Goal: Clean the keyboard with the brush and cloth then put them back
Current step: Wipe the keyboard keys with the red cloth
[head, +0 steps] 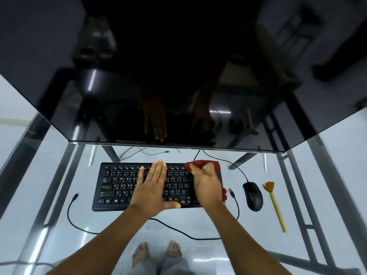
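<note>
A black keyboard (117, 185) lies on a glass desk in front of the monitor. My left hand (153, 187) rests flat on the middle keys, fingers straight and together, holding nothing. My right hand (206, 185) presses a dark red cloth (202, 163) onto the keyboard's right end; part of the cloth sticks out under the wrist near the keyboard's right edge. A small brush (275, 205) with orange bristles and a pale yellow handle lies on the desk at the far right, apart from both hands.
A black mouse (252, 196) sits between keyboard and brush, its cable running back under the large dark monitor (178, 76). Loose black cables (178, 231) curl on the glass desk (59, 195) in front of and left of the keyboard. Bare feet show through the glass.
</note>
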Demonstrator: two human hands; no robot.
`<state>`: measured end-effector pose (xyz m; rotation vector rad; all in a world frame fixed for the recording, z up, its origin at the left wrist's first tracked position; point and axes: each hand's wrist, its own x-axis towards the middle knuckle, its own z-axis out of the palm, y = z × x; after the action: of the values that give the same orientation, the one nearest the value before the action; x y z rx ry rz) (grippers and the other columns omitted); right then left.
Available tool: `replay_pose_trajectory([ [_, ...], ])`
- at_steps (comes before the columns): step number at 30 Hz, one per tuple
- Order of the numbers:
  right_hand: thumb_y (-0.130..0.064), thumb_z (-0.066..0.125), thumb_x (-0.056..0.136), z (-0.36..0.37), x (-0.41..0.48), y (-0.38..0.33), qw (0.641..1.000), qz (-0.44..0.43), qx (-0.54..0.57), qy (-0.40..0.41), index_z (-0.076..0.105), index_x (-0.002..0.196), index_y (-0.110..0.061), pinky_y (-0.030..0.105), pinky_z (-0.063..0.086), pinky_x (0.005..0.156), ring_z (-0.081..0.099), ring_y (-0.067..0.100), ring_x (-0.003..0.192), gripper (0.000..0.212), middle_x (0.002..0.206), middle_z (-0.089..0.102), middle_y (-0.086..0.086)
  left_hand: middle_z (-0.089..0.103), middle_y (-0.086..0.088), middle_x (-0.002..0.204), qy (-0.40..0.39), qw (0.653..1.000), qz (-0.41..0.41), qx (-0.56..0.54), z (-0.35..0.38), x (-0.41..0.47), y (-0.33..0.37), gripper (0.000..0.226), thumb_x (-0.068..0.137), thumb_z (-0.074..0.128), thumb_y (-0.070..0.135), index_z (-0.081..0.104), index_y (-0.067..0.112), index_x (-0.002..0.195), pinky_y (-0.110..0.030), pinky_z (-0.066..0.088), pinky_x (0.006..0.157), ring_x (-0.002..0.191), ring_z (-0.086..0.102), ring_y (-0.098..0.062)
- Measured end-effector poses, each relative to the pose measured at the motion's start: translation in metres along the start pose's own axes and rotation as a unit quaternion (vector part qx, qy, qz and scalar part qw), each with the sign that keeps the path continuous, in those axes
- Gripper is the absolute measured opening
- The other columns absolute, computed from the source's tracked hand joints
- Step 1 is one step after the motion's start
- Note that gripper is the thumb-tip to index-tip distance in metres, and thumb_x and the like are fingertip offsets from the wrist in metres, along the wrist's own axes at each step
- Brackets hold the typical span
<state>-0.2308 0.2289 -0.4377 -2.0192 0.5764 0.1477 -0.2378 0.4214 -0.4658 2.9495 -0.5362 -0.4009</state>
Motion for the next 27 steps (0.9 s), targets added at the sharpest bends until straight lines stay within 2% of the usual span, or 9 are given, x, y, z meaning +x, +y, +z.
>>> replay_pose_trajectory([
  [4, -0.057, 0.066, 0.080, 0.028, -0.011, -0.019, 0.997, 0.028, 0.032, -0.060, 0.050, 0.080, -0.024, 0.040, 0.055, 0.070, 0.068, 0.017, 0.071, 0.037, 0.071, 0.068, -0.004, -0.029, -0.005, 0.155, -0.005, 1.000, 0.003, 0.008, 0.001, 0.000, 0.000, 0.131, 0.059, 0.020, 0.097, -0.020, 0.009, 0.148, -0.053, -0.011, 0.117, 0.143, -0.027, -0.020],
  [8, -0.052, 0.071, 0.078, -0.028, -0.005, 0.002, 0.998, 0.037, 0.058, -0.010, 0.061, 0.087, -0.028, 0.036, 0.057, 0.060, 0.073, 0.022, 0.075, 0.028, 0.083, 0.071, 0.005, -0.018, -0.005, 0.159, 0.000, 1.000, 0.002, -0.006, 0.003, 0.000, -0.001, 0.132, 0.059, 0.019, 0.099, -0.012, 0.009, 0.150, -0.052, -0.009, 0.116, 0.145, -0.021, -0.020],
  [10, -0.043, 0.068, 0.086, -0.051, -0.011, 0.006, 0.990, 0.042, 0.127, -0.031, 0.065, 0.098, -0.027, 0.025, 0.056, 0.050, 0.072, 0.009, 0.065, 0.021, 0.087, 0.072, 0.004, -0.025, -0.004, 0.156, -0.003, 1.000, 0.003, -0.007, 0.001, -0.001, 0.000, 0.132, 0.059, 0.021, 0.099, -0.019, 0.010, 0.148, -0.052, -0.011, 0.116, 0.143, -0.026, -0.020],
  [13, -0.052, 0.068, 0.083, -0.036, -0.008, 0.007, 0.992, 0.029, 0.116, -0.027, 0.065, 0.099, -0.028, 0.032, 0.057, 0.069, 0.069, 0.005, 0.076, 0.029, 0.090, 0.072, -0.010, -0.031, -0.004, 0.154, -0.009, 1.000, 0.006, -0.001, -0.001, -0.001, 0.001, 0.132, 0.060, 0.022, 0.098, -0.024, 0.009, 0.146, -0.053, -0.012, 0.116, 0.141, -0.030, -0.020],
  [17, -0.058, 0.064, 0.083, -0.011, -0.004, -0.007, 0.997, 0.040, 0.070, 0.006, 0.049, 0.080, -0.021, 0.035, 0.051, 0.070, 0.066, 0.011, 0.070, 0.040, 0.062, 0.065, -0.014, -0.027, -0.004, 0.155, -0.003, 1.000, 0.000, -0.010, -0.002, -0.001, 0.001, 0.132, 0.060, 0.027, 0.097, -0.021, 0.009, 0.146, -0.052, -0.012, 0.117, 0.142, -0.028, -0.019],
  [20, -0.065, 0.057, 0.083, -0.036, -0.012, 0.000, 0.990, 0.106, 0.082, 0.049, 0.049, 0.090, -0.033, 0.047, 0.059, 0.055, 0.071, 0.030, 0.070, 0.033, 0.078, 0.071, 0.001, -0.022, -0.005, 0.157, 0.003, 1.000, 0.001, -0.002, -0.001, -0.001, 0.001, 0.132, 0.059, 0.023, 0.098, -0.015, 0.009, 0.149, -0.052, -0.009, 0.117, 0.144, -0.024, -0.020],
  [22, -0.071, 0.049, 0.087, -0.049, -0.033, 0.021, 0.990, 0.106, 0.056, 0.069, 0.049, 0.100, -0.037, 0.043, 0.057, 0.046, 0.072, 0.030, 0.063, 0.037, 0.080, 0.071, 0.003, -0.020, -0.005, 0.158, 0.002, 1.000, 0.000, -0.004, 0.001, 0.000, 0.000, 0.132, 0.058, 0.020, 0.099, -0.012, 0.010, 0.150, -0.051, -0.010, 0.117, 0.145, -0.022, -0.020],
  [25, -0.067, 0.030, 0.094, -0.053, -0.073, 0.064, 0.993, -0.009, -0.111, 0.038, 0.049, 0.120, -0.046, 0.025, 0.052, 0.067, 0.066, 0.016, 0.091, 0.038, 0.106, 0.062, -0.019, -0.012, -0.005, 0.160, 0.003, 1.000, 0.000, -0.005, 0.004, 0.001, -0.001, 0.132, 0.057, 0.017, 0.101, -0.006, 0.010, 0.150, -0.050, -0.011, 0.114, 0.146, -0.016, -0.022],
  [27, -0.053, 0.030, 0.098, -0.053, -0.078, 0.069, 0.981, -0.072, -0.179, 0.030, 0.048, 0.127, -0.051, 0.018, 0.043, 0.070, 0.058, 0.014, 0.096, 0.034, 0.116, 0.052, -0.019, -0.015, -0.004, 0.159, 0.001, 1.000, 0.003, -0.011, 0.003, 0.001, -0.002, 0.132, 0.058, 0.020, 0.100, -0.009, 0.011, 0.150, -0.050, -0.013, 0.114, 0.145, -0.019, -0.021],
])
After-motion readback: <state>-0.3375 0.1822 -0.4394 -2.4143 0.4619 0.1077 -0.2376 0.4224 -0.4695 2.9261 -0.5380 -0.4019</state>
